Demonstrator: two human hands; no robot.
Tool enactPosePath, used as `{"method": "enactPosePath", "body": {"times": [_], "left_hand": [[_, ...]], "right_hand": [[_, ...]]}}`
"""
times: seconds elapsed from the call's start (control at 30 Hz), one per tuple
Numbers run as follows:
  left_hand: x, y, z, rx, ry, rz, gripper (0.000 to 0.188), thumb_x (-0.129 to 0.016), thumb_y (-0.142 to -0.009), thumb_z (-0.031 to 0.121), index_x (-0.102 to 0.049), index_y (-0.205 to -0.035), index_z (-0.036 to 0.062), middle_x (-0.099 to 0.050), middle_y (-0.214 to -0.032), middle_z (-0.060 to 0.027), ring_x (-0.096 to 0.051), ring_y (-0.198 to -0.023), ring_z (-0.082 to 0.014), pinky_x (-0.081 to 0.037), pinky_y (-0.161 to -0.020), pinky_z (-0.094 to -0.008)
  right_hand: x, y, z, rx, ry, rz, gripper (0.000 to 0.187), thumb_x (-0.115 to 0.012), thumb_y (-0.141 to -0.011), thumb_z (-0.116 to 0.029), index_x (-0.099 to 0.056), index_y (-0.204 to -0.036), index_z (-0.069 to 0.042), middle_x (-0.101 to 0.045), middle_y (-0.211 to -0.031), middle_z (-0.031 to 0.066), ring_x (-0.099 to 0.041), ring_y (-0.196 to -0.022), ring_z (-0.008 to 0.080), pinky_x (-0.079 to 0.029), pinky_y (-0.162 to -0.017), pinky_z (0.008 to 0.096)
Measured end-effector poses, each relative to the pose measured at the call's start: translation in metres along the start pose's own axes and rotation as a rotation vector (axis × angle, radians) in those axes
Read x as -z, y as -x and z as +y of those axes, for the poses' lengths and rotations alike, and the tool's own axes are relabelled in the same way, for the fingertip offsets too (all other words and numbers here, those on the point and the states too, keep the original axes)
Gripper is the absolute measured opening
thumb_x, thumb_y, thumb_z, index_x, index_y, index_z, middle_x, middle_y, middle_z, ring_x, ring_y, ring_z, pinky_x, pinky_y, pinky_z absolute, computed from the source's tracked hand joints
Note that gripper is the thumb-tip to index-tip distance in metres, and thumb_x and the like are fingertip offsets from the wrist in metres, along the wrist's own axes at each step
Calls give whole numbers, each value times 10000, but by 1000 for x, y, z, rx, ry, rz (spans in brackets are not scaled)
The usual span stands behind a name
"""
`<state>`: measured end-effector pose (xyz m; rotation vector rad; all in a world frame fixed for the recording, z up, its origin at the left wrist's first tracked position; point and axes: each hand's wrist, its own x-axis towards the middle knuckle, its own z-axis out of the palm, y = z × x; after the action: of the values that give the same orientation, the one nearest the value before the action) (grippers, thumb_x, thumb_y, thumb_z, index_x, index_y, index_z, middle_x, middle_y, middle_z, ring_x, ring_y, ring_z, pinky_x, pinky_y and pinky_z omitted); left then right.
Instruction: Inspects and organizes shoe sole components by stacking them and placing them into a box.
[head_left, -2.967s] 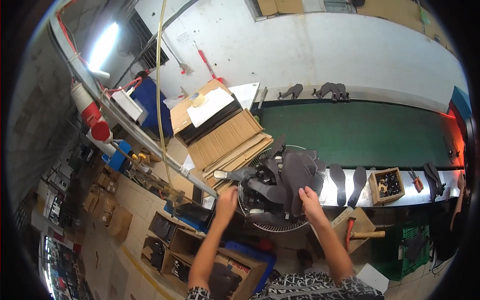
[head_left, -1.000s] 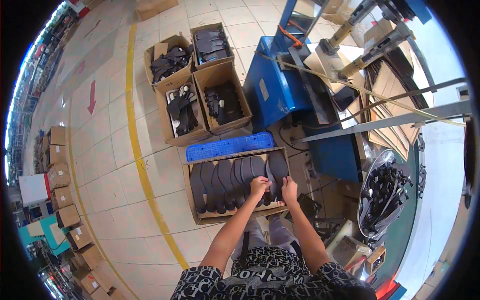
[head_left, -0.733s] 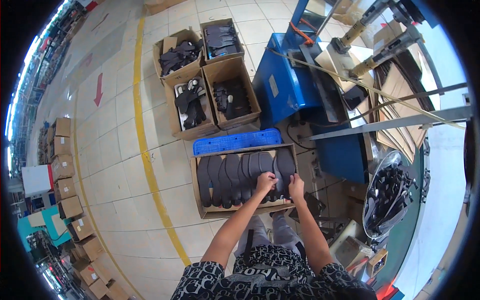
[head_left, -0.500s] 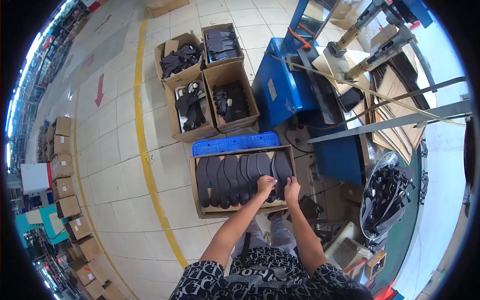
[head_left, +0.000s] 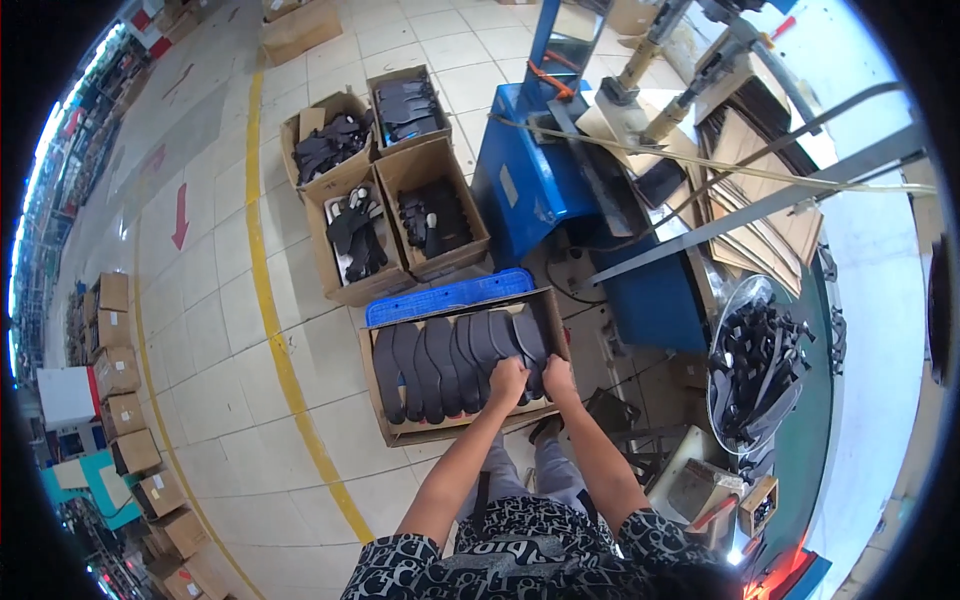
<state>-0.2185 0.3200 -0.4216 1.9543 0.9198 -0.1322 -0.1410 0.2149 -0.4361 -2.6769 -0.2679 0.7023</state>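
Observation:
Dark grey, curved shoe insoles stand on edge in a tight row inside an open cardboard box in front of me. My left hand is closed at the near ends of the insoles toward the row's right side. Close beside it, my right hand grips the near end of the last insole by the box's right wall. Both hands' fingertips are partly hidden against the dark pieces. A blue plastic crate shows along the box's far side.
Several open cartons of dark pieces stand on the tiled floor beyond. A blue machine is at the right. Near it, a clear bag of dark strips lies on a green surface. A yellow floor line runs at left.
The whole view has shifted, so the box and cartons appear farther left and slightly tilted. Both hands keep nearly the same place at the right end of the row.

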Motion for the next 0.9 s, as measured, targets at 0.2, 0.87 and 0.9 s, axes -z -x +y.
{"method": "enactPosePath", "body": {"times": [0.2, 0.87, 0.9], "left_hand": [[3, 16, -20, -88, 94, 10, 159, -625, -774, 206, -637, -781, 48, -648, -788, -183, -626, -757, -374, -510, -664, -442], [42, -17, -15, 275, 163, -173, 221, -711, -706, 265, -704, -736, 47, -666, -682, -150, -673, -674, -280, -526, -677, -383], [53, -5, -20, 128, 127, 83, 249, -674, -749, 287, -686, -768, 39, -666, -703, -147, -665, -704, -297, -519, -684, -394]], "right_hand": [[-1, 18, 4, 64, -154, 153, 360, -559, -871, -250, -528, -1102, 24, -615, -897, 289, -606, -838, 444, -496, -742, 487], [2, 25, 5, 162, -548, 211, 280, -706, -705, -8, -624, -973, 9, -677, -827, 146, -666, -746, 223, -515, -689, 318], [0, 28, 5, 153, -514, 192, 261, -679, -726, 0, -592, -972, 9, -658, -833, 151, -647, -765, 244, -501, -708, 337]]}}
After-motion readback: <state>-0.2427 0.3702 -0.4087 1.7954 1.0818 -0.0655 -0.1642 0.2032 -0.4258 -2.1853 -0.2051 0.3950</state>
